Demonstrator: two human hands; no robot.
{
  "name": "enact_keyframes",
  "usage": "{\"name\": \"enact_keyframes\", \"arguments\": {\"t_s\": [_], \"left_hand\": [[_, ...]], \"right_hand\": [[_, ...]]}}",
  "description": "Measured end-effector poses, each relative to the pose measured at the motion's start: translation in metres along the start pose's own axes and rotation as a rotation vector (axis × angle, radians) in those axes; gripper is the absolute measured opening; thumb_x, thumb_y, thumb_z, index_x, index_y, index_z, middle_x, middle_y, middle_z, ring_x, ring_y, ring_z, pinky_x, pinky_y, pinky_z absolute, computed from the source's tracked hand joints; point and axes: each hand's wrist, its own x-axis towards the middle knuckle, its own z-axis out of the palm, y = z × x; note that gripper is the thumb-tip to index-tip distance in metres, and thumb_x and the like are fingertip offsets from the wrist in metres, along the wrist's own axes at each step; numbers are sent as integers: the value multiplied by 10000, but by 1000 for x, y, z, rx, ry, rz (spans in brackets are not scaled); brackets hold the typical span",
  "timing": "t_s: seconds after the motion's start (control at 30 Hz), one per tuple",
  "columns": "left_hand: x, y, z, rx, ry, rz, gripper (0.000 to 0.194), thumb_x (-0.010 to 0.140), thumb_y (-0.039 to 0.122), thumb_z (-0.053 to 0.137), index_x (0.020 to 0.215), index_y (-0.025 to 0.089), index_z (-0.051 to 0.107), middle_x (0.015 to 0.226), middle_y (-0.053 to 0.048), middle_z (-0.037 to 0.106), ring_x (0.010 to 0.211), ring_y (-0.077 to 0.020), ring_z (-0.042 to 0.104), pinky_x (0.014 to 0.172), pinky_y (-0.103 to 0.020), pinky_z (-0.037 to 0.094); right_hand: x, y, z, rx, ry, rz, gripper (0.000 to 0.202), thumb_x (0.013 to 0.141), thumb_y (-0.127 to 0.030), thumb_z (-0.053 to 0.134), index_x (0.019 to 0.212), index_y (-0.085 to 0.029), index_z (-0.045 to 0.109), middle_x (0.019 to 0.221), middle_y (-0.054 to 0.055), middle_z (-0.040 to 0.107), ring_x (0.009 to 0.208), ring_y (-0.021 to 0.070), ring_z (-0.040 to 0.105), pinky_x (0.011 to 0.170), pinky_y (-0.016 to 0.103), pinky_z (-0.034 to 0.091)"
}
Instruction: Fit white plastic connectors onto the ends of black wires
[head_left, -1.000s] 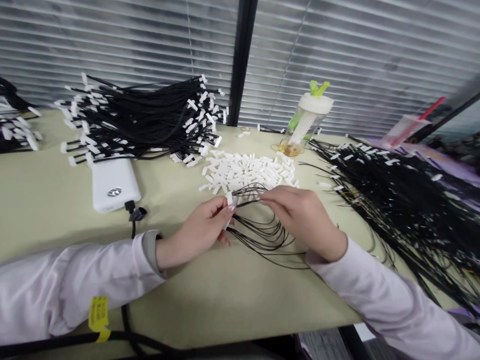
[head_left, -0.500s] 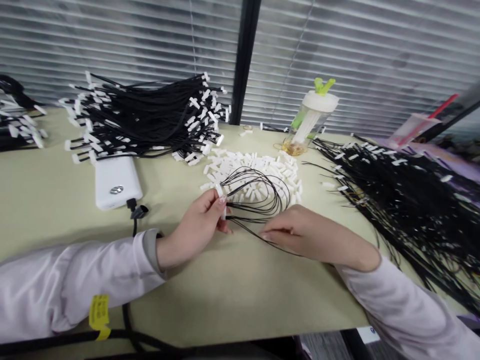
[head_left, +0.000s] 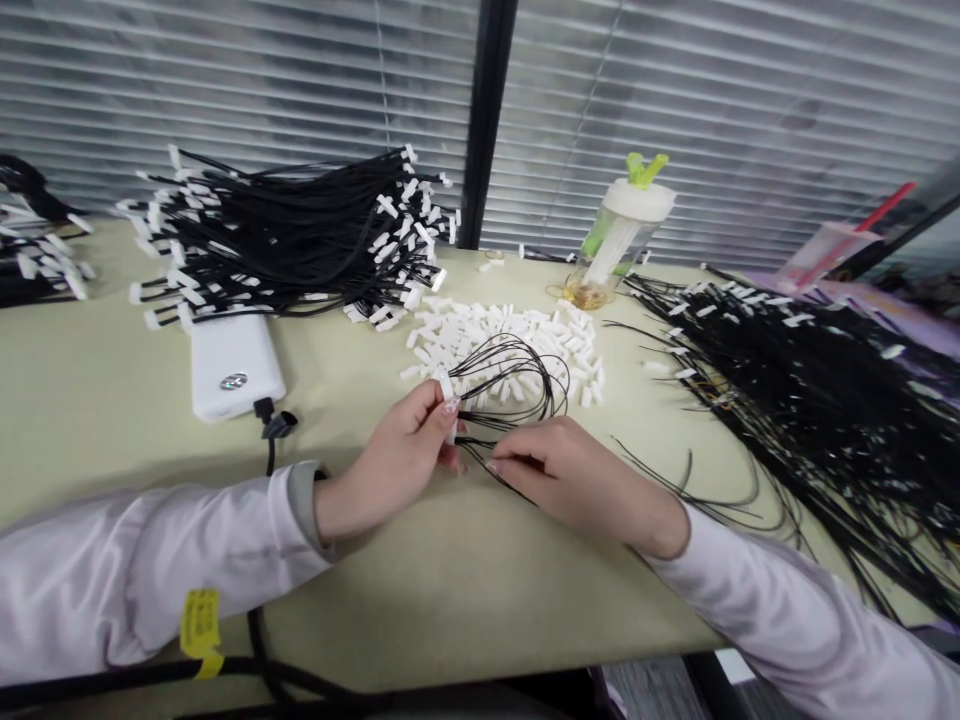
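A pale green counter [head_left: 450, 590] carried a heap of small white plastic connectors [head_left: 499, 335]. Before it, the left hand [head_left: 401, 460] pinched one white connector [head_left: 448, 388] joined to looped thin black wires [head_left: 517, 385]; the right hand [head_left: 570, 475] pinched a wire end.

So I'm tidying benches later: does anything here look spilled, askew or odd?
Nothing looks damaged. The white connectors lie in a loose heap behind the hands, with a few strays near the bottle. Thin black wires trail out from the right-hand wire pile towards the right hand.
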Motion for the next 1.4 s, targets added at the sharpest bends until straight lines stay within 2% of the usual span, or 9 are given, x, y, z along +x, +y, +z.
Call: {"name": "enact_keyframes", "arguments": {"t_s": [0.17,0.3,0.47,0.57,0.67,0.77,0.83,0.97,1.4], "left_hand": [[0,-1,0,-11,-7,8,202,854,331,391,726,175,403,661,55,478,474,-55,508,488,-195,410],[1,0,1,-49,36,-24,174,855,305,389,739,176,411,654,55,467,470,-50,503,459,-180,402],[2,0,2,-120,28,-52,186,848,311,402,723,174,411,660,53,474,471,-48,507,467,-180,430],[1,1,2,-113,26,-60,194,844,308,414,708,169,412,661,52,479,464,-40,495,462,-173,428],[1,1,1,-110,29,-53,208,844,317,415,701,166,422,641,53,474,461,-42,493,445,-167,416],[2,0,1,-107,19,-45,212,841,336,418,715,167,433,629,53,478,447,-50,495,444,-181,421],[2,-2,1,-104,17,-45,212,839,343,421,722,167,437,625,53,482,437,-52,492,447,-189,425],[2,-3,1,-118,10,-30,223,836,352,427,713,167,445,615,52,486,425,-53,476,429,-191,408],[0,0,1,-105,-46,-49,265,836,369,422,680,159,458,552,52,464,394,-56,444,396,-189,370]], "right_hand": [[2,-2,2,-112,4,28,203,774,-143,455,751,-183,653,680,-6,628,606,80,524,578,195,356],[-6,8,-23,-298,24,120,190,716,-142,494,713,-203,674,646,-7,641,574,100,537,587,231,385],[-22,35,-69,-242,736,347,186,718,-246,562,839,-182,690,705,32,666,614,130,590,623,284,449],[-23,43,-78,161,1030,194,263,733,-207,580,983,-154,639,989,88,632,875,160,590,759,314,459],[-18,39,-74,556,1144,11,193,777,-195,546,949,-160,626,898,74,629,697,93,589,635,260,473],[-14,27,-63,616,1050,20,263,799,-224,527,1060,-210,563,608,-13,571,442,49,472,470,220,428],[-13,20,-52,496,859,45,316,790,-208,536,1106,-225,534,597,-22,578,488,71,521,522,239,464],[-8,11,-29,63,597,-52,114,779,-170,538,841,-190,632,688,4,620,642,93,573,620,232,463],[-2,8,-6,-210,490,-217,120,800,-136,489,791,-145,609,713,20,590,679,90,520,627,201,405]]}}
